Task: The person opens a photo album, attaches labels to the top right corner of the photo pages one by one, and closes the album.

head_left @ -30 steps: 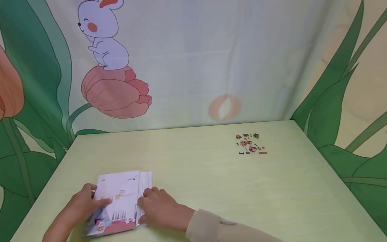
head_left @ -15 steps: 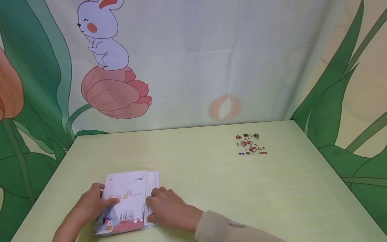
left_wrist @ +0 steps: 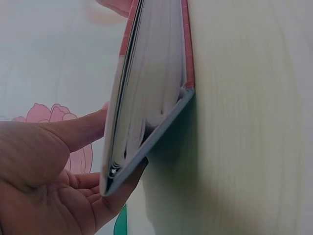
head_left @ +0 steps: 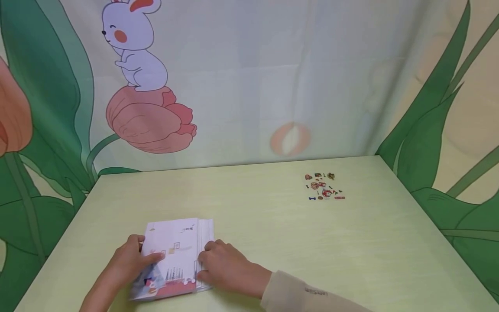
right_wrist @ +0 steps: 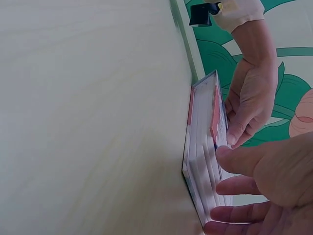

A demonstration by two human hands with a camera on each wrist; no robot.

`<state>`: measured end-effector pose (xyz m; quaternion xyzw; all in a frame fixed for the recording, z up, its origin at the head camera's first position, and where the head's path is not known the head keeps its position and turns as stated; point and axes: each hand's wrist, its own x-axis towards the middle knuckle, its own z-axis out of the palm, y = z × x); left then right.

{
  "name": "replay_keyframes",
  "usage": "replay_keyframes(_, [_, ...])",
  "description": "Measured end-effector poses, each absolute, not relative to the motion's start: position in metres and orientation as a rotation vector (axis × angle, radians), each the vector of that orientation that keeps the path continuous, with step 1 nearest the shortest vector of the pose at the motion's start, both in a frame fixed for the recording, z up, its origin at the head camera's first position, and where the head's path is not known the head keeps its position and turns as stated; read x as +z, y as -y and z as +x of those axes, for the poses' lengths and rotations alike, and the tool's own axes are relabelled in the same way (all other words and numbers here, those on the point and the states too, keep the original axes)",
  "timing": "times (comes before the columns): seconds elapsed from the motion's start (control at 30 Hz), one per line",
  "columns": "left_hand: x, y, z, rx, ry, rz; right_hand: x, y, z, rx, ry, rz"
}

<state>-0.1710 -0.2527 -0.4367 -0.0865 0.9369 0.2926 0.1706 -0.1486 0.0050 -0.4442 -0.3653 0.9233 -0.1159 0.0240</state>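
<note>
A thick ring-bound notebook [head_left: 175, 242] with a white, cartoon-printed cover lies at the near left of the table. Its page block shows past the cover's right edge. My left hand [head_left: 126, 262] grips the spine side, thumb on the cover. In the left wrist view, this hand's fingers [left_wrist: 117, 200] go behind the tilted spine, and rings show inside the notebook [left_wrist: 151, 63]. My right hand [head_left: 228, 266] rests against the opposite side. In the right wrist view, its fairly straight fingers [right_wrist: 242, 186] touch the page edges, with the thumb by the cover's edge.
A transparent sheet of small stickers [head_left: 325, 186] lies at the back right of the pale yellow-green table [head_left: 273, 208]. Behind the table hangs a curtain [head_left: 249, 86] printed with a rabbit, tulips and leaves.
Both hands and the notebook have slid to the right across the table together. Their hold on it looks the same, and the sticker sheet has stayed put.
</note>
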Motion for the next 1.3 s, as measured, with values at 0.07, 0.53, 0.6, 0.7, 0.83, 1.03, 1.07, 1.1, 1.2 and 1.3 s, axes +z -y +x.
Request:
replay_keyframes(0.07, [-0.437,0.25,-0.171,0.84,-2.662,-0.251,-0.444,-0.007,-0.148,-0.383,-2.861,-1.116])
replay_keyframes(0.53, [-0.438,0.226,-0.172,0.828,-2.709,-0.186,-0.449,-0.021,-0.147,-0.435,-2.903,-1.023])
replay_keyframes(0.6, [-0.438,0.222,-0.172,0.831,-2.722,-0.17,-0.449,-0.024,-0.147,-0.436,-2.911,-1.019])
replay_keyframes(0.7, [-0.438,0.216,-0.173,0.803,-2.755,-0.132,-0.448,-0.027,-0.148,-0.431,-2.924,-1.01])
replay_keyframes(0.83, [-0.438,0.21,-0.172,0.756,-2.802,-0.06,-0.448,-0.031,-0.147,-0.432,-2.936,-0.982])
replay_keyframes(1.03, [-0.439,0.204,-0.169,0.743,-2.851,0.005,-0.449,-0.036,-0.147,-0.466,-2.934,-0.917])
replay_keyframes(1.07, [-0.44,0.204,-0.168,0.743,-2.862,0.014,-0.449,-0.037,-0.147,-0.471,-2.932,-0.91])
replay_keyframes(1.1, [-0.44,0.203,-0.168,0.743,-2.872,0.027,-0.45,-0.038,-0.147,-0.47,-2.933,-0.908])
replay_keyframes(1.2, [-0.442,0.2,-0.168,0.749,-2.891,0.05,-0.451,-0.041,-0.148,-0.478,-2.936,-0.901])
replay_keyframes(1.3, [-0.443,0.196,-0.168,0.751,-2.9,0.065,-0.452,-0.044,-0.149,-0.493,-2.938,-0.892])
